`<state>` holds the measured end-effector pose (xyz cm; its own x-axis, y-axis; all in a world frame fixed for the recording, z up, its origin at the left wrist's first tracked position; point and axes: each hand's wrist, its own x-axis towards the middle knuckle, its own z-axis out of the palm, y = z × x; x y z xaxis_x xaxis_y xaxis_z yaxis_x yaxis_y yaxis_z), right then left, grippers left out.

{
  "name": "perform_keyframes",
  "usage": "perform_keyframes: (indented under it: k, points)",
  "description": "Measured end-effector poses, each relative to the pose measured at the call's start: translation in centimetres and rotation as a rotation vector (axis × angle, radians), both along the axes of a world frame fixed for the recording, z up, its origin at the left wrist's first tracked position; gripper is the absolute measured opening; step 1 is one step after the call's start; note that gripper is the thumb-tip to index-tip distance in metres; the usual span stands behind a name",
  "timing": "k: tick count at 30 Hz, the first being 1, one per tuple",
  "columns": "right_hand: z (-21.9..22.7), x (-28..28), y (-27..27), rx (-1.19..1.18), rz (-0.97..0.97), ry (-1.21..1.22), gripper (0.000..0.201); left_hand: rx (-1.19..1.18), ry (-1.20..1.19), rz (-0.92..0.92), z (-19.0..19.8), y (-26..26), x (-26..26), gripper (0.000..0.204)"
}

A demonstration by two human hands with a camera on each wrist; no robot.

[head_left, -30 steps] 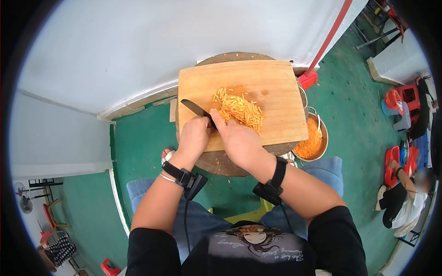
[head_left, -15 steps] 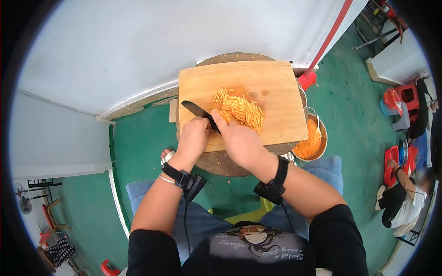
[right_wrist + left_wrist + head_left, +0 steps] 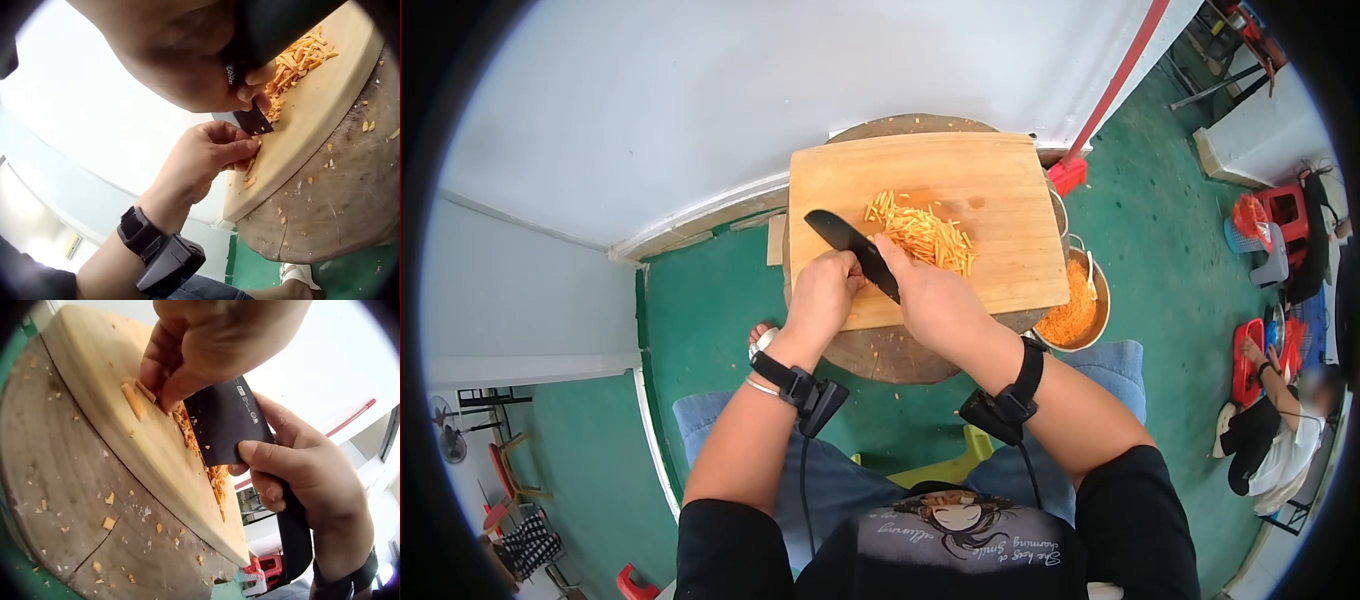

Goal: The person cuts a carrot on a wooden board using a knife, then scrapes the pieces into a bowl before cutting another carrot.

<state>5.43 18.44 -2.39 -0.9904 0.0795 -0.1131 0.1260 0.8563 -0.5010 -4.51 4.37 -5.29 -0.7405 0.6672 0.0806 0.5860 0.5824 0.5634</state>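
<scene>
My right hand (image 3: 945, 300) grips a black kitchen knife (image 3: 852, 244), its thumb against the flat of the blade in the left wrist view. The blade slants across the wooden cutting board (image 3: 1000, 220), right beside my left fingertips. With curled fingers, my left hand (image 3: 822, 290) holds a few carrot strips (image 3: 133, 402) down on the board near its front left part. A loose pile of cut carrot strips (image 3: 925, 238) lies on the far side of the knife. Fine carrot bits (image 3: 275, 111) sit along the blade edge in the right wrist view.
Beneath the board stands a round wooden block (image 3: 890, 355) with carrot crumbs on it. A metal pot (image 3: 1106, 310) of finely chopped carrot (image 3: 1072, 312), with a spoon in it, stands to the right. A white wall (image 3: 700, 100) rises behind. Another person (image 3: 1285, 430) sits far right.
My right hand has shifted a little to the right with the knife, and more of the blade's flat shows. My left hand has stayed almost in place at the carrot strips.
</scene>
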Motion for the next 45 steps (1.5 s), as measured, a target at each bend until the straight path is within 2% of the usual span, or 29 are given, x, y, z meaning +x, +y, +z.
perform_keyframes:
  k: [6,10,12,15,21,25,27,37,39,45]
  points:
    - [0.4,0.0,-1.0,0.142,0.017,-0.032,0.068,-0.029,0.035,-0.003,0.0,0.0,-0.1,0.012]
    - [-0.1,-0.4,-0.9,0.088,-0.01,0.017,0.067,0.005,0.036,-0.016,0.3,0.2,0.4,0.012]
    - [-1.1,-0.6,-0.5,-0.028,-0.018,0.08,0.066,-0.002,0.049,-0.028,0.1,0.2,0.7,0.012]
    - [-1.2,-0.4,0.2,0.009,-0.024,0.138,0.065,-0.017,0.078,-0.056,0.2,0.3,0.7,0.012]
    - [-1.0,0.3,0.2,-0.078,-0.02,0.134,0.063,-0.029,-0.009,0.0,0.6,0.3,0.6,0.013]
    - [-0.5,0.1,-0.1,-0.079,0.008,0.073,0.064,0.013,0.026,-0.033,0.2,0.1,0.4,0.013]
    - [0.1,-0.2,-0.6,0.038,0.026,0.017,0.065,0.013,0.032,-0.032,0.3,0.0,0.4,0.013]
    - [-0.8,-0.3,0.3,0.037,0.03,0.107,0.067,-0.026,0.026,-0.053,0.6,0.3,0.7,0.01]
    - [-0.8,0.0,0.8,-0.04,-0.017,0.113,0.066,-0.012,0.025,-0.045,0.5,0.4,0.7,0.01]
    - [-0.1,0.5,0.8,-0.048,0.016,0.026,0.062,0.002,0.023,-0.004,0.2,0.4,0.4,0.013]
